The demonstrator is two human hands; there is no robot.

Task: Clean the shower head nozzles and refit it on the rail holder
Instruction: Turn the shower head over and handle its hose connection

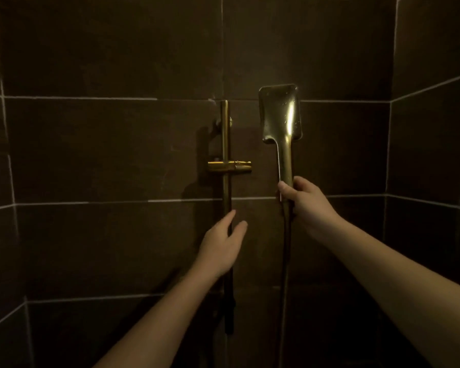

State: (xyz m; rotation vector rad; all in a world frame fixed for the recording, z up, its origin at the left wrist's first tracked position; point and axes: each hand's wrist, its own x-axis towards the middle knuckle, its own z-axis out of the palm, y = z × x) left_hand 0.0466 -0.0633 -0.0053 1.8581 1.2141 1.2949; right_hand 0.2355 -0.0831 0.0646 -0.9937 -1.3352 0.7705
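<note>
Brass-toned shower head (280,114) is held upright, back toward the camera, just right of the rail holder (229,166) and apart from it; right hand (302,201) grips the handle's base, hose (284,261) hanging below. Left hand (223,241) is spread, fingers relaxed, holding nothing, by the rail (225,128) beneath the holder. Advice — steady the holder, align the handle's taper above its cradle, lower gently; keep the hose untwisted.

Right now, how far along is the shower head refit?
Done: can't confirm cleaning; the nozzles face away. In hand: right hand grips the shower head by its handle, upright, beside the rail; left hand is open at the rail below. Left: seat it in the empty holder.
</note>
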